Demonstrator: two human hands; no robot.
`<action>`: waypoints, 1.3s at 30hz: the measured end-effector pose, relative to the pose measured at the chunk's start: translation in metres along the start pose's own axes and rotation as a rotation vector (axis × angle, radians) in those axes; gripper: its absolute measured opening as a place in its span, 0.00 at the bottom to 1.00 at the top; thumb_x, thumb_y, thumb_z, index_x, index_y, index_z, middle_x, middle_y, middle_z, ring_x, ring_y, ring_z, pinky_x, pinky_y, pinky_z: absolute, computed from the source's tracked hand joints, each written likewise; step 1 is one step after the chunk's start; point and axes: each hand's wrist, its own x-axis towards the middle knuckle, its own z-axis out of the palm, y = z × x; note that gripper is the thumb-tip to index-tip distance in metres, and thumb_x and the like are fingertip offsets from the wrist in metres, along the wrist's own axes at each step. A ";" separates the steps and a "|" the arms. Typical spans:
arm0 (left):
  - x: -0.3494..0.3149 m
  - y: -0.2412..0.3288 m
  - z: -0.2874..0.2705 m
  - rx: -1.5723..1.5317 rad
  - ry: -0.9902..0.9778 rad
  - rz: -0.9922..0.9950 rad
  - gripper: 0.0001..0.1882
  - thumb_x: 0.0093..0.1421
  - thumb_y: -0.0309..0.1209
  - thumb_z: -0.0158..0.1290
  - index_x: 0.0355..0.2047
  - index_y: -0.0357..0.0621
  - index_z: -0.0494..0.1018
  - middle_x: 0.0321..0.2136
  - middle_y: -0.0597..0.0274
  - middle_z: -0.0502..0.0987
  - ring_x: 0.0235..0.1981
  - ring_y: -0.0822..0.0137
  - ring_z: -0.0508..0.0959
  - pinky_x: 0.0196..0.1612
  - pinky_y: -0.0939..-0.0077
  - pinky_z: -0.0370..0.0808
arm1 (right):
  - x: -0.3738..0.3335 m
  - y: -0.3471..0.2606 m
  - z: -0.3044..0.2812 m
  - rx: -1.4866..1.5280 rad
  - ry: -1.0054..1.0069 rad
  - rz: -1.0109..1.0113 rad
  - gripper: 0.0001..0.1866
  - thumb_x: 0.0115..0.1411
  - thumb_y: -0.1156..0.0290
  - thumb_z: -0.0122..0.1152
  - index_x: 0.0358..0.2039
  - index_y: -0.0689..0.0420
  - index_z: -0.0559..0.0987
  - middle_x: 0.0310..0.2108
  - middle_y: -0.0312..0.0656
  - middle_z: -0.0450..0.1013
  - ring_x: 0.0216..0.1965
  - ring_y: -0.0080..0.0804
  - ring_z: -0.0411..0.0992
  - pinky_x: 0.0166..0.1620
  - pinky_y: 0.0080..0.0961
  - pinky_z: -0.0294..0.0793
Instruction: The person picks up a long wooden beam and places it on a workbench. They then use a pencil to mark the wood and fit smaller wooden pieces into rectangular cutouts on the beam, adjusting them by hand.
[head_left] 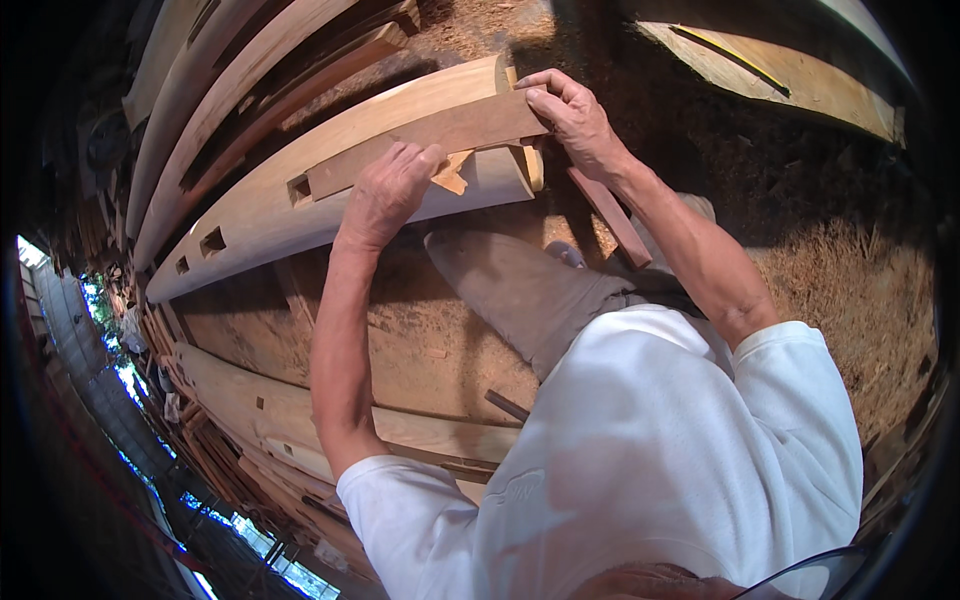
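Note:
A thin, flat brown board [430, 135] lies lengthwise over a long, pale rounded timber [290, 215] that has square mortise holes cut in it. My left hand [392, 192] is closed at the board's near edge, fingers curled over it. A jagged, light piece of wood [453, 176] juts out beside those fingers; whether the hand also grips it, I cannot tell. At the board's right end, my right hand [575, 120] pinches it between thumb and fingers, close to the timber's cut end.
More shaped timbers [230, 110] lie side by side at the far left. Another mortised timber [300, 415] rests nearer me. A reddish-brown wooden bar [610, 220] slants beside my legs. Sawdust [840, 300] covers the ground. A thin yellow strip [735, 60] lies on a plank [820, 85] at far right.

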 end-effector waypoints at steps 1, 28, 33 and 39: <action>-0.002 -0.001 0.001 -0.006 -0.001 0.020 0.17 0.58 0.16 0.55 0.47 0.45 0.71 0.34 0.59 0.78 0.38 0.56 0.81 0.41 0.62 0.81 | -0.001 -0.001 -0.002 0.006 -0.024 0.022 0.13 0.74 0.64 0.56 0.52 0.59 0.78 0.33 0.31 0.74 0.32 0.16 0.74 0.32 0.21 0.79; 0.004 0.022 0.005 -0.178 0.158 -0.253 0.11 0.54 0.18 0.60 0.38 0.44 0.77 0.31 0.57 0.77 0.39 0.53 0.81 0.43 0.60 0.79 | 0.003 0.006 -0.009 0.060 -0.100 0.037 0.14 0.76 0.64 0.56 0.55 0.57 0.76 0.35 0.34 0.77 0.32 0.18 0.77 0.36 0.22 0.80; 0.007 0.020 0.003 -0.108 0.109 -0.182 0.08 0.56 0.19 0.59 0.35 0.44 0.75 0.29 0.58 0.77 0.38 0.53 0.80 0.43 0.61 0.79 | -0.002 -0.001 -0.007 0.058 -0.057 0.048 0.13 0.76 0.65 0.56 0.55 0.57 0.76 0.34 0.32 0.76 0.32 0.16 0.76 0.36 0.21 0.80; 0.012 0.022 0.006 -0.126 0.135 -0.175 0.07 0.56 0.20 0.60 0.33 0.43 0.74 0.28 0.57 0.75 0.37 0.52 0.80 0.42 0.60 0.79 | -0.002 0.001 -0.005 0.090 -0.045 0.011 0.13 0.75 0.67 0.57 0.55 0.58 0.77 0.39 0.34 0.76 0.38 0.17 0.76 0.40 0.22 0.82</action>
